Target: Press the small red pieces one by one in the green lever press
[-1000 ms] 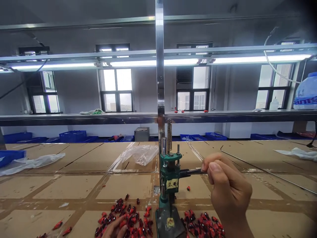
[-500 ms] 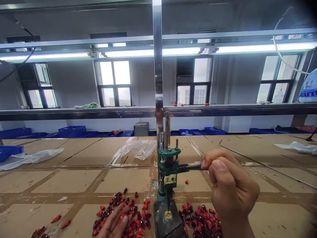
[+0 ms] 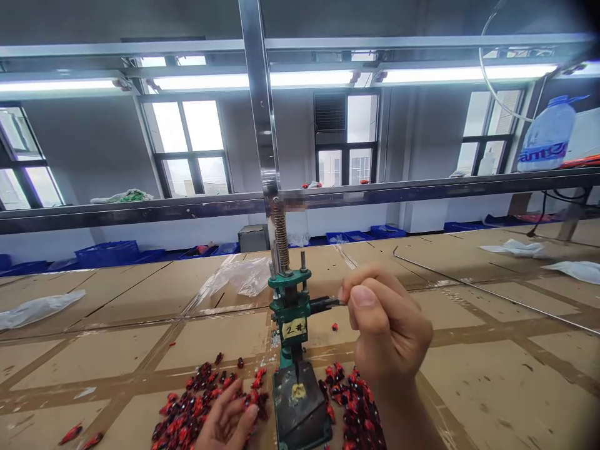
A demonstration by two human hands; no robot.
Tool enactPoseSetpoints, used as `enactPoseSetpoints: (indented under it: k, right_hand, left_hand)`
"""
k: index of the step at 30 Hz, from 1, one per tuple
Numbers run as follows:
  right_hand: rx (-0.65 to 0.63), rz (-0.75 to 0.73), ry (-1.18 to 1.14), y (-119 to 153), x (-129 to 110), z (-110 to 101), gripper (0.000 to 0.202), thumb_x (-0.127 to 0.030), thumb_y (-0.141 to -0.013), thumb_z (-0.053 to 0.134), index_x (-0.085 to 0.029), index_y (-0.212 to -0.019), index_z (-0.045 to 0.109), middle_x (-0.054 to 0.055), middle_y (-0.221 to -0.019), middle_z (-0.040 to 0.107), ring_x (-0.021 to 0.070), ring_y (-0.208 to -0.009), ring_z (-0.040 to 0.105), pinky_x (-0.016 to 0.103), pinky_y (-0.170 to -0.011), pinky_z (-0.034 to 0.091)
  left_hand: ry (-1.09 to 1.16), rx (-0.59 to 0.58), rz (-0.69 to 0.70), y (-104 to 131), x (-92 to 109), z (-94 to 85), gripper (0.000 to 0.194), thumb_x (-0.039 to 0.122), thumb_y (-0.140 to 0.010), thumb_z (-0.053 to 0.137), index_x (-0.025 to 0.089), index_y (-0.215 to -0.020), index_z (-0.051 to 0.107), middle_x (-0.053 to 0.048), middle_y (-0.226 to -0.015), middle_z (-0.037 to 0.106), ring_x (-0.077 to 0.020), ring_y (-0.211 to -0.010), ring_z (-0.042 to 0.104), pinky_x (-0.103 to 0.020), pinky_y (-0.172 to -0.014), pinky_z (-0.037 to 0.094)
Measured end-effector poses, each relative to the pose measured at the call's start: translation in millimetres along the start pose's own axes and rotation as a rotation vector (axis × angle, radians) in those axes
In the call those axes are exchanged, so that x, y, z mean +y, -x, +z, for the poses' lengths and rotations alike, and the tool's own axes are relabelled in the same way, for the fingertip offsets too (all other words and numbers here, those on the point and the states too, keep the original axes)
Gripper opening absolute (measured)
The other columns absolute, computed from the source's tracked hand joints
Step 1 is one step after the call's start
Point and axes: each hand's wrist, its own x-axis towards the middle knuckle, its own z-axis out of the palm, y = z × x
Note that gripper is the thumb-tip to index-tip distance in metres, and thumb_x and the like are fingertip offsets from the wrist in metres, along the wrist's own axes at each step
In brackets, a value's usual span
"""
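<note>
A green hand press [image 3: 294,329] with a spring on top and a "2#" label stands at the centre. My right hand [image 3: 387,325] is closed round the end of its dark lever [image 3: 324,304]. A small yellowish piece [image 3: 299,391] lies on the press's dark base, below the narrow punch. My left hand [image 3: 229,417] is at the left pile of red and black small parts [image 3: 182,412], fingers curled and apart; whether a part lies between them is unclear. Another pile of these parts [image 3: 359,412] is right of the base.
Behind the press are a metal post [image 3: 260,100] and a cross rail [image 3: 210,205]. A clear plastic bag [image 3: 246,275] lies behind left. A long thin metal rod [image 3: 482,294] crosses the right side. Blue bins [image 3: 107,253] stand beyond the table.
The view has turned right and tilted, so the press and hands appear further left. My right hand remains on the lever, and my left hand remains at the left pile.
</note>
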Motion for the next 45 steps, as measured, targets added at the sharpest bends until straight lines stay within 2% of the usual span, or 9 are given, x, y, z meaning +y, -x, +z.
enactPoseSetpoints:
  k: [5, 8, 13, 16, 19, 24, 38, 42, 45]
  right_hand:
    - [0.097, -0.061, -0.003, -16.3, 13.2, 14.8, 0.045, -0.016, -0.098, 0.049, -0.016, -0.054, 0.041, -0.001, -0.06, 0.048, 0.0088, -0.058, 0.047, 0.028, -0.053, 0.031]
    - [0.037, -0.029, 0.012, -35.2, 26.9, 23.5, 0.048, -0.023, -0.1, 0.05, -0.017, -0.052, 0.043, -0.001, -0.058, 0.045, 0.0103, -0.058, 0.046, 0.03, -0.055, 0.031]
    - [-0.026, -0.019, 0.012, -56.5, 48.4, 35.5, 0.046, -0.028, -0.1, 0.051, -0.019, -0.055, 0.044, -0.001, -0.059, 0.043, 0.0119, -0.06, 0.043, 0.032, -0.059, 0.034]
    - [-0.022, -0.02, 0.01, -60.1, 56.3, 39.8, 0.047, -0.03, -0.101, 0.05, -0.019, -0.055, 0.044, -0.001, -0.059, 0.042, 0.0123, -0.061, 0.044, 0.032, -0.061, 0.034]
    - [-0.036, -0.023, 0.006, -61.3, 59.8, 40.4, 0.047, -0.031, -0.101, 0.05, -0.019, -0.056, 0.045, -0.001, -0.059, 0.042, 0.0125, -0.062, 0.044, 0.032, -0.062, 0.034]
    - [-0.091, 0.002, -0.002, -62.2, 58.4, 36.8, 0.045, -0.032, -0.102, 0.048, -0.019, -0.058, 0.047, -0.001, -0.061, 0.042, 0.0122, -0.062, 0.042, 0.032, -0.062, 0.033]
    - [-0.125, 0.075, -0.081, -58.6, 45.5, 29.4, 0.045, -0.031, -0.101, 0.05, -0.019, -0.058, 0.045, 0.0, -0.063, 0.045, 0.0133, -0.064, 0.046, 0.033, -0.063, 0.036]
    - [-0.096, 0.073, -0.11, -45.6, 29.7, 18.4, 0.044, -0.027, -0.1, 0.052, -0.018, -0.057, 0.044, 0.001, -0.064, 0.047, 0.0135, -0.063, 0.047, 0.033, -0.059, 0.036]
    - [-0.018, 0.109, -0.099, -8.5, 9.8, -0.9, 0.044, -0.023, -0.097, 0.052, -0.018, -0.054, 0.043, 0.003, -0.065, 0.051, 0.0157, -0.064, 0.053, 0.035, -0.06, 0.042]
  left_hand:
    - [-0.111, -0.119, 0.054, -7.4, -0.7, 74.0, 0.055, 0.067, -0.063, 0.079, 0.022, -0.094, 0.08, -0.008, -0.099, 0.081, -0.0314, -0.098, 0.074, -0.04, -0.09, 0.059]
    - [-0.207, -0.084, 0.105, -6.6, -0.8, 91.3, 0.044, 0.062, -0.066, 0.079, 0.023, -0.085, 0.081, -0.008, -0.1, 0.082, -0.0319, -0.099, 0.073, -0.043, -0.095, 0.056]
    - [-0.302, 0.013, 0.229, -4.8, 2.4, 91.6, 0.038, 0.061, -0.069, 0.077, 0.026, -0.083, 0.082, -0.007, -0.092, 0.081, -0.0314, -0.095, 0.072, -0.043, -0.09, 0.056]
    - [-0.338, -0.003, 0.28, -7.0, 4.2, 91.5, 0.031, 0.056, -0.073, 0.076, 0.027, -0.085, 0.082, -0.007, -0.094, 0.081, -0.031, -0.095, 0.072, -0.044, -0.091, 0.055]
    - [-0.416, -0.022, 0.246, -9.3, 4.2, 90.7, 0.02, 0.045, -0.074, 0.078, 0.031, -0.088, 0.081, -0.004, -0.105, 0.081, -0.0334, -0.107, 0.069, -0.05, -0.1, 0.049]
    - [-0.46, -0.028, 0.169, -12.2, 0.5, 90.3, 0.023, 0.042, -0.074, 0.078, 0.034, -0.095, 0.081, -0.002, -0.108, 0.08, -0.0344, -0.111, 0.068, -0.053, -0.104, 0.045]
    - [-0.305, 0.003, 0.289, -7.2, 1.3, 96.8, 0.012, 0.028, -0.073, 0.076, 0.026, -0.084, 0.075, -0.004, -0.096, 0.078, -0.0299, -0.098, 0.07, -0.042, -0.09, 0.05]
    - [-0.307, 0.011, 0.318, -4.0, 7.9, 97.4, 0.01, 0.024, -0.072, 0.075, 0.025, -0.082, 0.073, -0.004, -0.096, 0.076, -0.029, -0.098, 0.069, -0.04, -0.088, 0.05]
    - [-0.349, 0.004, 0.28, -1.7, 14.3, 96.7, 0.011, 0.022, -0.072, 0.074, 0.025, -0.082, 0.072, -0.004, -0.096, 0.075, -0.0297, -0.099, 0.068, -0.043, -0.091, 0.048]
